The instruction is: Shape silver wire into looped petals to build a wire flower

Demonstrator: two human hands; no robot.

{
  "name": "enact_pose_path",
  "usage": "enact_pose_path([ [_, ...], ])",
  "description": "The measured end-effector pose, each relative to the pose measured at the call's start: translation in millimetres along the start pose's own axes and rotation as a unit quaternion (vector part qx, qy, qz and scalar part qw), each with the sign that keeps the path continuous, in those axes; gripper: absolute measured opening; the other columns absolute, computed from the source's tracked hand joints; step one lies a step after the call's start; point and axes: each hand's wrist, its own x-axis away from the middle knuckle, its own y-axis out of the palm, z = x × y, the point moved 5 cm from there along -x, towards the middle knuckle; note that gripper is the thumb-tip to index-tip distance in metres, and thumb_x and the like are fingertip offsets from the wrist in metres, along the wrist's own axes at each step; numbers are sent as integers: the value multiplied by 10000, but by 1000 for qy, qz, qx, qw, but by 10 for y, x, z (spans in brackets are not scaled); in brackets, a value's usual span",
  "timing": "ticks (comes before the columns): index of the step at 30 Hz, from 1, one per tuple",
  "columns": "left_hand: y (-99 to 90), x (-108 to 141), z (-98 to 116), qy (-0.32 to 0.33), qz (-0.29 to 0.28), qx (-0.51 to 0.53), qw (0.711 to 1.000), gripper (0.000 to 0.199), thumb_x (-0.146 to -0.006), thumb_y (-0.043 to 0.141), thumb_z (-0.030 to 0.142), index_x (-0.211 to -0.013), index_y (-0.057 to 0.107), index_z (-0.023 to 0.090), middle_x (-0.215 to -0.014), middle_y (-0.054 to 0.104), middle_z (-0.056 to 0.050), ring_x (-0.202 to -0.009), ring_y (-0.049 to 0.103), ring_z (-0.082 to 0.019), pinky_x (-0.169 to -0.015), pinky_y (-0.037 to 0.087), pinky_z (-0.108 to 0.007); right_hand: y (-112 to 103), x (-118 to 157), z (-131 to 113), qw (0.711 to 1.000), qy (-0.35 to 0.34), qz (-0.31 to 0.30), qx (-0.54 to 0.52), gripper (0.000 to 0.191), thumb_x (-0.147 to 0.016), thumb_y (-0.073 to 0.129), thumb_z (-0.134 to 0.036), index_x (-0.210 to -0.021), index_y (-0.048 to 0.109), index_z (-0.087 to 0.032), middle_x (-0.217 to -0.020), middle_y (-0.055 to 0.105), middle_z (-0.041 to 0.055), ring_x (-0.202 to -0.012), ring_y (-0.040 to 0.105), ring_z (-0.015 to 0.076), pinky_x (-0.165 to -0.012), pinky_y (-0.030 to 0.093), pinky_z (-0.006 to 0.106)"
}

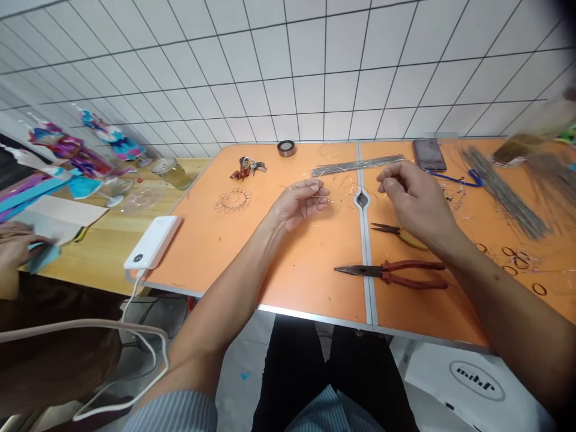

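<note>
Between the thumb and fingers of my left hand (297, 204) is a thin wire (332, 172), curving up and to the right in fine loops. My right hand (414, 195) is closed in a pinch to the right of the table's seam; whatever its fingertips hold is too fine to make out. Just below that hand lie small pliers (387, 228) with yellow handles, partly hidden by it. Red-handled long-nose pliers (390, 273) rest nearer the front edge. Behind both hands lies a bundle of straight wires (357, 165).
On the orange table (243, 258) are a looped wire ring (234, 200), black tape (286, 148), a phone (429, 155), more wires (506, 195) and small rings (539, 289). A white power bank (153, 242) with a cable sits left. Another person's hand (15, 243) holds blue material.
</note>
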Motion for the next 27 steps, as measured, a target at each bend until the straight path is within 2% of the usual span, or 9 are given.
enact_pose_path([
  [5,82,19,-91,-12,-17,-9,1000,52,-989,764,88,-997,792,130,-930,857,-69,-717,819,-155,-740,666,-281,98,35,-97,996,-49,22,75,140,-993,722,-272,-1124,771,-282,-1146,812,84,-938,704,295,-913,530,479],
  [9,144,50,-126,-24,-23,-24,999,29,-969,789,94,-984,794,118,-985,868,-76,-707,821,-152,-737,679,-286,168,97,-68,987,-84,28,133,205,-973,740,-277,-1164,816,-281,-1134,811,84,-983,724,312,-829,533,452],
  [14,178,76,-141,-19,-47,-39,998,75,-947,855,151,-989,802,118,-926,856,-71,-732,822,-149,-745,684,-271,251,119,-43,965,-109,7,238,227,-1023,703,-279,-1193,853,-297,-1152,797,82,-907,712,282,-678,391,376],
  [18,206,91,-164,-15,-68,-62,996,202,-883,950,215,-997,804,134,-902,850,-59,-738,808,-138,-750,677,-260,283,136,-96,944,-113,-29,309,292,-1068,665,-272,-1285,858,-297,-1220,786,101,-891,685,261,-645,275,359],
  [23,233,104,-189,-17,-82,-76,994,249,-857,981,264,-972,806,130,-910,846,-66,-748,801,-142,-749,674,-268,332,142,-145,921,-118,-80,363,257,-1082,648,-275,-1201,874,-257,-1203,773,122,-852,649,242,-628,213,371],
  [27,225,93,-203,-24,-82,-74,994,226,-844,967,236,-959,808,124,-881,835,-60,-735,797,-143,-727,671,-261,357,152,-88,919,-132,-77,362,274,-1114,606,-278,-1142,876,-240,-1177,783,112,-821,650,230,-601,212,375],
])
